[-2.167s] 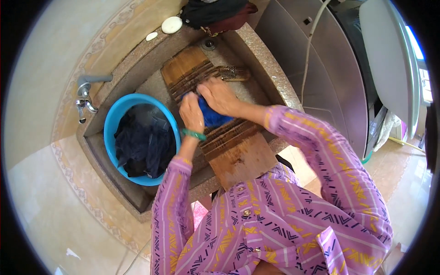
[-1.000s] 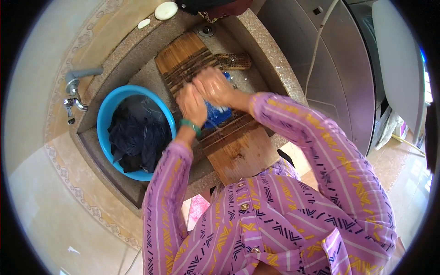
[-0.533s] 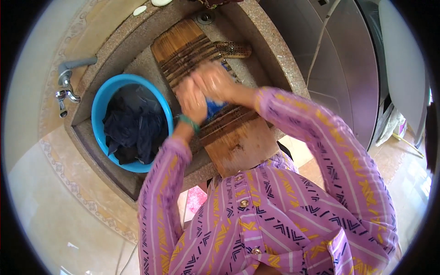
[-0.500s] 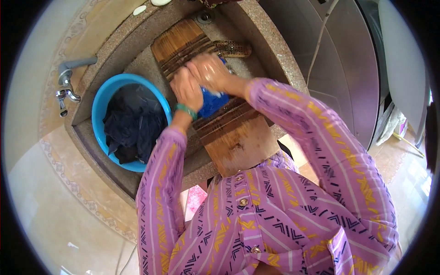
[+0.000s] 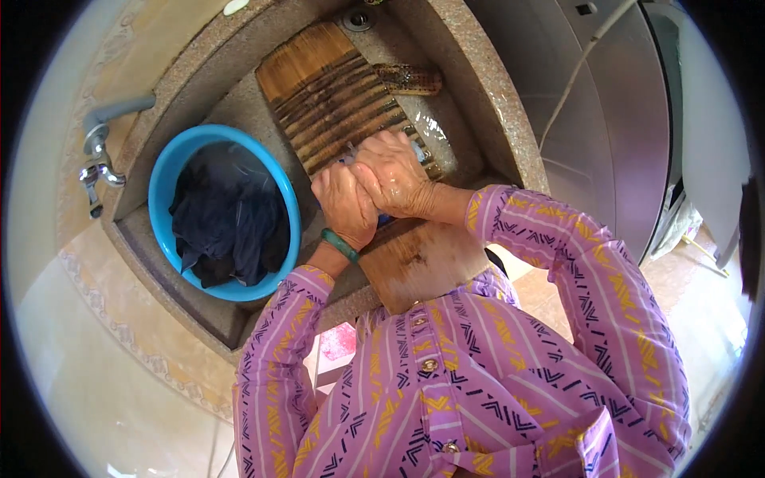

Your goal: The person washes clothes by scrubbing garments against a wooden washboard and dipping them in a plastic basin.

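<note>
A ridged wooden washboard slants across the stone sink, its near end against my clothing. My left hand and my right hand are closed side by side on the board's lower ridges. Both press on a wet blue cloth. Most of that cloth is hidden under my hands, and only small bits of blue show. Foamy water wets my fingers. A green bangle circles my left wrist.
Left of the board, a blue basin holds dark clothes in water. A brown scrubbing brush lies beside the board. A tap juts from the left wall. Right of the sink stands a large grey appliance.
Both hands have slid down the washboard toward my body with the blue cloth, uncovering more upper ridges. The cloth now shows far less from under my hands.
</note>
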`<action>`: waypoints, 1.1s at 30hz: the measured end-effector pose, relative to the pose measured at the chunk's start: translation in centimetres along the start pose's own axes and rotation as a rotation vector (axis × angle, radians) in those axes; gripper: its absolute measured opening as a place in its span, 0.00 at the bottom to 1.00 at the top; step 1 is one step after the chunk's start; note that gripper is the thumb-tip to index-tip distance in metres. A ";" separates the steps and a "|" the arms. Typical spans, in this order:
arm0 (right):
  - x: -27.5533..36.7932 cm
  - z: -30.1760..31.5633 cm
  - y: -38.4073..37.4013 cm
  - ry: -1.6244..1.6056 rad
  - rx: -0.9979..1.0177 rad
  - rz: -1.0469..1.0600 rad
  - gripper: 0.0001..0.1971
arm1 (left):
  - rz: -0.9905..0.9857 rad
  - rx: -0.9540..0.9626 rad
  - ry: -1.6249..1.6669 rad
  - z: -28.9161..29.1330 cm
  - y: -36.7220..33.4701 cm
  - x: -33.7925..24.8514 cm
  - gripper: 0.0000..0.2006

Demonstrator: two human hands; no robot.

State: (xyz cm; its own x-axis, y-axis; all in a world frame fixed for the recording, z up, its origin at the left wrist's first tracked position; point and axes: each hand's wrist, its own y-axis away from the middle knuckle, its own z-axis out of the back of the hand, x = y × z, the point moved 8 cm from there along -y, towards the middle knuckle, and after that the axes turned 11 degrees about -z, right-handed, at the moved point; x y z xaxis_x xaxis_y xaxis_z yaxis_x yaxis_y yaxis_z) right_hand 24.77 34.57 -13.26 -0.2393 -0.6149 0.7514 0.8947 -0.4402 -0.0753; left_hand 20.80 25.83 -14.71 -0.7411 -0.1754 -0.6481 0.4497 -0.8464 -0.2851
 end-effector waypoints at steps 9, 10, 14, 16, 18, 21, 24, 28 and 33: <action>-1.7 -2.5 -3.3 0.014 0.163 0.038 0.11 | -0.066 -0.070 0.137 -0.1 -2.4 2.8 0.14; -1.6 -2.3 -3.6 0.018 0.155 0.044 0.11 | -0.038 -0.035 0.136 -0.3 -2.4 3.2 0.15; -3.5 -3.6 -4.2 0.094 0.261 -0.118 0.16 | 0.100 -0.017 0.131 -0.4 -3.2 3.1 0.16; -4.2 -3.1 -5.1 0.055 0.263 -0.368 0.25 | 0.191 0.005 0.077 -1.1 -3.3 5.3 0.19; -5.4 -3.6 -6.8 -0.050 0.406 -0.704 0.31 | 0.456 0.159 0.269 -2.2 -3.3 10.8 0.20; -6.7 0.0 -7.7 -0.549 0.378 -0.806 0.37 | 1.123 -0.143 1.140 -3.0 -4.4 7.2 0.21; -6.3 4.6 -6.9 -0.816 0.138 -0.748 0.28 | 1.058 -0.189 1.318 -3.0 -6.7 5.9 0.21; -7.2 13.6 -8.7 -0.826 -0.327 -0.517 0.13 | 0.744 -0.253 1.355 -2.0 -15.0 1.1 0.15; -13.5 20.0 -11.7 -0.564 -0.526 -0.486 0.19 | 0.211 -0.345 0.601 -2.8 -25.3 -3.2 0.20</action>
State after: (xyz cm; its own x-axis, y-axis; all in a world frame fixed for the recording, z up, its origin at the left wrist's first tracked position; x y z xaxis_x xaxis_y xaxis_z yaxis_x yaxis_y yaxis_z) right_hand 25.09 61.10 -9.42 -0.2015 0.0673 0.9772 0.4232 -0.8937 0.1488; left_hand 13.20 49.17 -7.40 -0.2634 0.0734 -0.9619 0.7583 -0.6006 -0.2535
